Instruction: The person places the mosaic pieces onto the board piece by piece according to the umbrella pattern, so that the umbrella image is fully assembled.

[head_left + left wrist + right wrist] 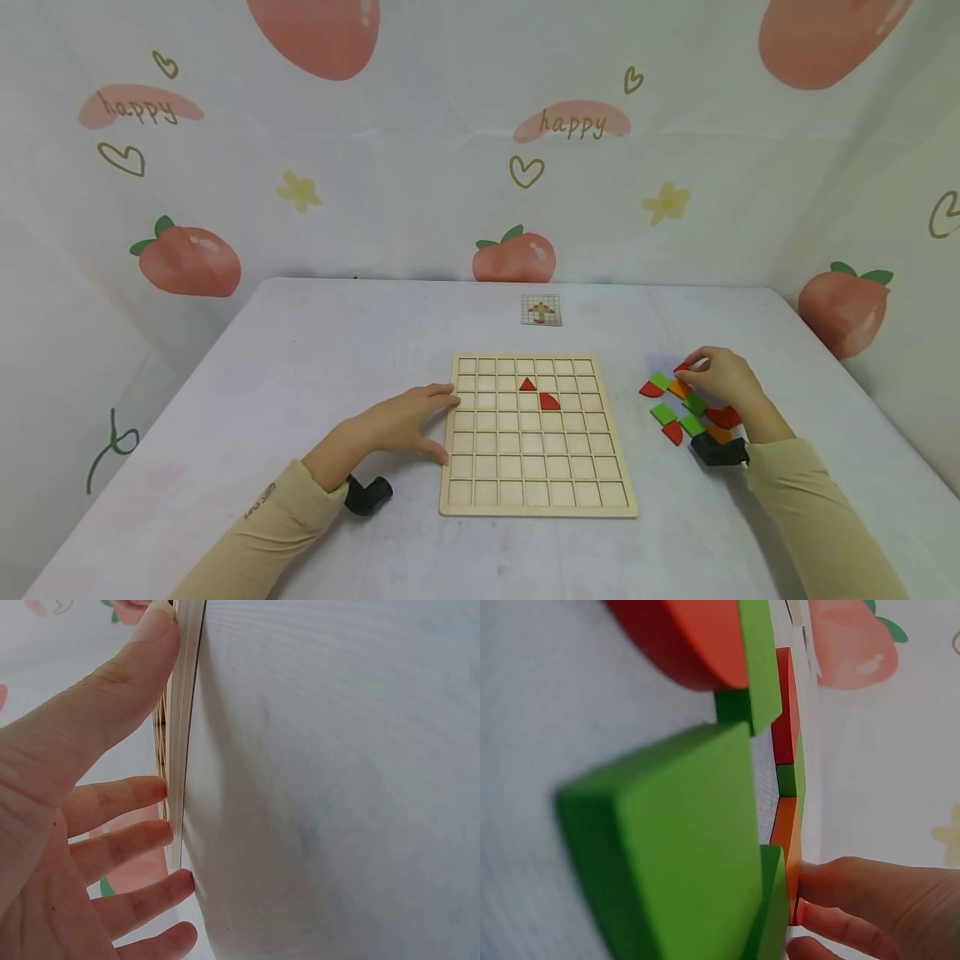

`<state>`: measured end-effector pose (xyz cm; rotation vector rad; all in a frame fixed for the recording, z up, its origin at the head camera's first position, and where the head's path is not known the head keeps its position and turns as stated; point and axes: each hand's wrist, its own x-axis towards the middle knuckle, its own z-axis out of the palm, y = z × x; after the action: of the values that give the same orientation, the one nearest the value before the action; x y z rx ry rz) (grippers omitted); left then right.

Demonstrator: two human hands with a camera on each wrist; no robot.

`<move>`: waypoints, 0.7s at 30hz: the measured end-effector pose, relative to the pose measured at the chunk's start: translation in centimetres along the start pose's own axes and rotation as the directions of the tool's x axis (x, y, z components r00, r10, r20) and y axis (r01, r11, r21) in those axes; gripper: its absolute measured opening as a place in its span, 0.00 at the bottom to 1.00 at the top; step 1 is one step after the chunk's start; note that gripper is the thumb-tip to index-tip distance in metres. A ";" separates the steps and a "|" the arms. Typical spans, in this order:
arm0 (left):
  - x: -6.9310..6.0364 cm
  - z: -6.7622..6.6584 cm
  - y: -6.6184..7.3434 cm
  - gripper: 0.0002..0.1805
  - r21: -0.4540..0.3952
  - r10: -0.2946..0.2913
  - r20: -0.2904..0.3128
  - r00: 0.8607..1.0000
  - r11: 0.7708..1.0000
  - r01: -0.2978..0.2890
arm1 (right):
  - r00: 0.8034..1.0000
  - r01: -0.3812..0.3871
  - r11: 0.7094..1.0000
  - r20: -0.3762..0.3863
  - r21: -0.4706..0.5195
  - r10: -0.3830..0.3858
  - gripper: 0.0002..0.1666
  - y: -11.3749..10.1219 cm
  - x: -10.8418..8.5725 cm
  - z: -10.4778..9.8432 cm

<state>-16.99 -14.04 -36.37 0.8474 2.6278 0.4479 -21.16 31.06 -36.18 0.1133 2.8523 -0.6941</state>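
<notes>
A square-gridded wooden board (536, 510) lies on the table. In its grid sit a red triangle block (528, 384) and a red quarter-circle block (550, 402). My left hand (401, 421) rests against the board's left edge, thumb and fingers spread and fairly straight; the left wrist view shows the thumb (112, 697) at the edge. To the right of the board, my right hand (723, 379) pinches a small red block (680, 367) at the far side of a group of blocks. Its fingers hide part of that block, so its exact shape is unclear.
Beside the right hand lie several loose flat blocks, among them a green block (663, 414), an orange block (679, 388) and a red quarter-circle (672, 432). A small pattern card (542, 310) lies beyond the board. Behind the table hangs a printed cloth (420, 167).
</notes>
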 end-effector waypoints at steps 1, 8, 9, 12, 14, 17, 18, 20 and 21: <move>0.0 0.0 0.0 0.45 -0.001 0.000 0.000 1.000 1.000 0.000 | 1.000 0.003 1.000 -0.003 0.000 -0.003 0.26 0.0 0.0 0.0; 0.0 0.1 -0.1 0.45 0.008 0.008 -0.003 1.000 1.000 -0.008 | 0.999 0.022 1.000 -0.046 0.004 -0.021 0.26 -0.1 0.1 0.3; 0.0 0.1 -0.1 0.45 0.010 0.010 -0.004 1.000 1.000 -0.010 | 0.999 0.021 1.000 -0.050 0.005 -0.021 0.26 -0.1 0.1 0.3; 0.0 0.2 -0.1 0.45 0.016 0.012 -0.005 1.000 1.000 -0.012 | 0.998 0.027 1.000 -0.062 0.004 -0.026 0.26 -0.2 0.0 0.4; 0.0 0.2 -0.1 0.45 0.018 0.011 -0.007 1.000 1.000 -0.011 | 0.997 0.037 0.999 -0.063 0.002 -0.037 0.27 -0.5 -0.1 0.3; 0.0 0.2 -0.1 0.45 0.019 0.005 -0.008 1.000 1.000 -0.005 | 0.995 0.071 0.997 -0.066 -0.004 -0.071 0.28 -1.2 -0.4 0.3; 0.1 0.2 -0.1 0.46 0.018 0.002 -0.008 1.000 1.000 -0.001 | 0.994 0.084 0.996 -0.066 -0.002 -0.084 0.28 -1.5 -0.6 0.3; 0.1 0.1 -0.1 0.46 0.016 -0.003 -0.007 1.000 1.000 0.003 | 0.991 0.115 0.993 -0.072 0.003 -0.115 0.27 -2.1 -0.7 0.5; 0.1 0.1 -0.1 0.46 0.015 -0.005 -0.006 1.000 1.000 0.005 | 0.989 0.132 0.991 -0.076 0.006 -0.131 0.26 -2.4 -0.8 0.6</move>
<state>-17.00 -14.02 -36.54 0.8451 2.6418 0.4310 -20.54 28.64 -35.45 -0.0488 2.9494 -0.7454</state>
